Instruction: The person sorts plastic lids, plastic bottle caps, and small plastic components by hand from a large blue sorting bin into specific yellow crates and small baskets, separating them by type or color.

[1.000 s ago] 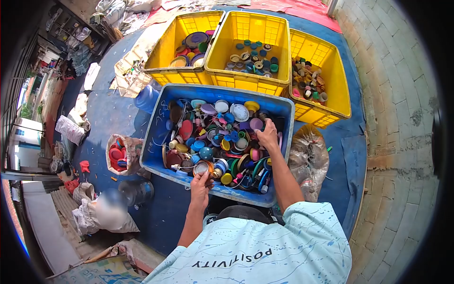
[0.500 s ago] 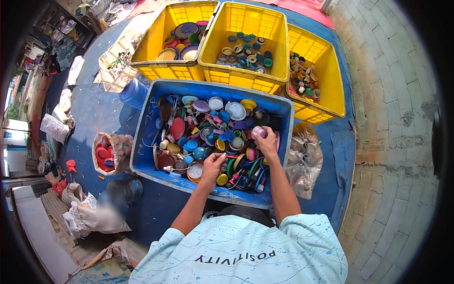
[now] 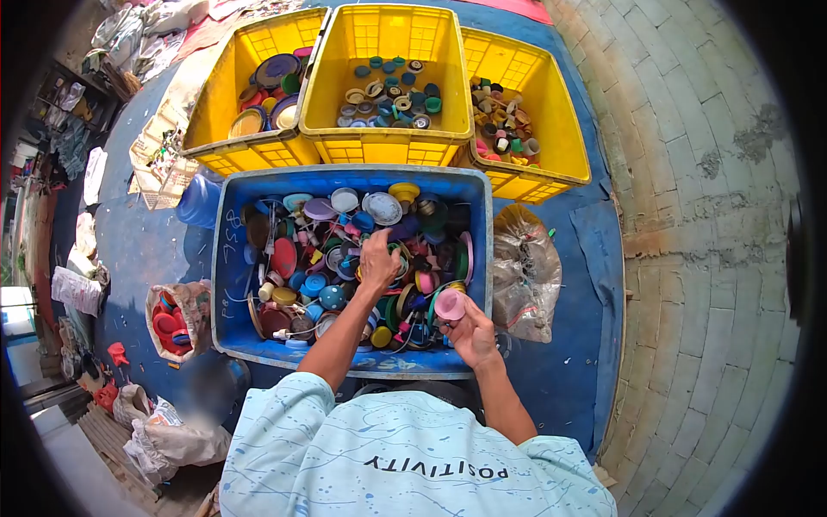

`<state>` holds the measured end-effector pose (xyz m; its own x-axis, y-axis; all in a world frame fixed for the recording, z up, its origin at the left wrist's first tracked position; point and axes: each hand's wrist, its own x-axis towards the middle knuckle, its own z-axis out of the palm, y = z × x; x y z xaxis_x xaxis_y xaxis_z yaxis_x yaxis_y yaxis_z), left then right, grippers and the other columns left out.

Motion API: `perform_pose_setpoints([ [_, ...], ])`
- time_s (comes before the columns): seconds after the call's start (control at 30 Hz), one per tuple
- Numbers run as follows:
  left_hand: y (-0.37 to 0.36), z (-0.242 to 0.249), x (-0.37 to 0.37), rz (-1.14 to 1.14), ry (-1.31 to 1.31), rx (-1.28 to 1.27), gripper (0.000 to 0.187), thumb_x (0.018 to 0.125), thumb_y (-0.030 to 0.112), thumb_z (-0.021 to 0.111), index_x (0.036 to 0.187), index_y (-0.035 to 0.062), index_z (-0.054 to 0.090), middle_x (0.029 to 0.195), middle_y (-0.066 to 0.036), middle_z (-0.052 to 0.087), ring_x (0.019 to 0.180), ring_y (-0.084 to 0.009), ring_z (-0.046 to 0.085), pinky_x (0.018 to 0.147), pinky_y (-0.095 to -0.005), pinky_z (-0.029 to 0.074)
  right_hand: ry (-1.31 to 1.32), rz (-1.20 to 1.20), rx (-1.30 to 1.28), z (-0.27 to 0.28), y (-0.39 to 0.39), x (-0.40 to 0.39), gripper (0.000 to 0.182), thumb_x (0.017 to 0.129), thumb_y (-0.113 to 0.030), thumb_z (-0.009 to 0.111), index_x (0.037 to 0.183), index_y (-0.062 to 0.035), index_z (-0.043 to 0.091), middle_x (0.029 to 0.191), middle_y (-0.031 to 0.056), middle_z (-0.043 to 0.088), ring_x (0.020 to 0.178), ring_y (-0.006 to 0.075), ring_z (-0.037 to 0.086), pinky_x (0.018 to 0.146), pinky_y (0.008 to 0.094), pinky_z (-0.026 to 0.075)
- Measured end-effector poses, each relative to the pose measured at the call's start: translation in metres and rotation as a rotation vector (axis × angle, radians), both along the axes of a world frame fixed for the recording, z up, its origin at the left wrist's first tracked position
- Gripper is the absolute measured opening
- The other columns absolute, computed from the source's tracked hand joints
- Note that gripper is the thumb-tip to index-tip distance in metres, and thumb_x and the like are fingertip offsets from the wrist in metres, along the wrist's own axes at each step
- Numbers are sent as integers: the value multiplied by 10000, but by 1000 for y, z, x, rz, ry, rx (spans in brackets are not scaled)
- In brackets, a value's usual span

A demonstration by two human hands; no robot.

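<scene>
Pink cap (image 3: 449, 304), cup-shaped with its open side turned up, sat in the fingers of the right hand (image 3: 473, 334), which were closed around its edge above the near right part of a blue crate (image 3: 355, 171). Left hand (image 3: 378, 261) reached palm-down into the middle of the same crate, its fingers curled and slightly parted among the mixed caps; their tips were partly hidden, so I could not tell whether they gripped anything. Just beyond that hand lay a pale round lid (image 3: 382, 208), with a yellow cap (image 3: 403, 191) next to it. Nearer the left side were a red oval lid (image 3: 284, 258) and a spotted blue ball (image 3: 332, 297).

Behind the blue crate stood three yellow crates in a row. Left crate (image 3: 258, 155) held large lids, middle crate (image 3: 388, 148) held a scatter of green, blue and whitish caps, and right crate (image 3: 517, 65) held small mixed pieces. A sack (image 3: 199, 315) of red lids (image 3: 170, 324) was beside the blue crate's left side, and a stuffed clear bag (image 3: 525, 280) lay near its right, on blue sheeting (image 3: 564, 379).
</scene>
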<state>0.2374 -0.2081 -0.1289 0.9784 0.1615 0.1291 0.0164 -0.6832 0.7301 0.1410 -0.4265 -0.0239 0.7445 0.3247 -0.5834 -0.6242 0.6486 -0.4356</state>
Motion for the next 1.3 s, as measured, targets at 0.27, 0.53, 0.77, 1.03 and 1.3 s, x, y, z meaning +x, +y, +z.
perform_pose_setpoints([
  [0.27, -5, -27, 23, -51, 17, 222, 466, 669, 95, 614, 1126, 39, 543, 1085, -171, 568, 972, -385, 541, 833, -478, 442, -53, -89, -77, 18, -10, -3, 349, 940, -298, 538, 1229, -105, 506, 1063, 32, 610, 887, 141, 590, 732, 291, 481],
  [0.53, 17, 3, 6, -190, 102, 230, 482, 682, 140, 685, 1119, 8, 530, 1040, -219, 540, 998, -394, 524, 853, -465, 445, -62, -80, -94, 11, -15, -7, 365, 937, -296, 540, 1238, -91, 508, 1044, 55, 624, 885, 157, 602, 744, 302, 503],
  [0.77, 35, 21, -35, 91, 289, -306, 508, 737, 198, 743, 1149, -25, 547, 985, -168, 619, 824, -309, 626, 739, -385, 513, -78, -21, -38, 16, -9, 5, 354, 926, -311, 560, 1206, -101, 514, 1050, 56, 617, 908, 163, 595, 739, 299, 484],
  [1.03, -2, 85, -67, 233, 523, -1400, 385, 815, 175, 746, 1111, 13, 562, 994, -85, 631, 866, -153, 619, 769, -295, 523, -105, -57, 48, 13, -16, 18, 342, 952, -309, 514, 1187, -60, 532, 1071, 85, 626, 921, 179, 616, 758, 302, 505],
  [1.3, -71, 116, -45, 121, 597, -1626, 260, 889, 190, 655, 1083, 37, 573, 1009, -91, 630, 921, -177, 618, 813, -317, 529, -29, -280, 119, 24, -54, 26, 336, 977, -319, 460, 1154, -48, 550, 1009, 94, 645, 871, 199, 636, 719, 323, 522],
])
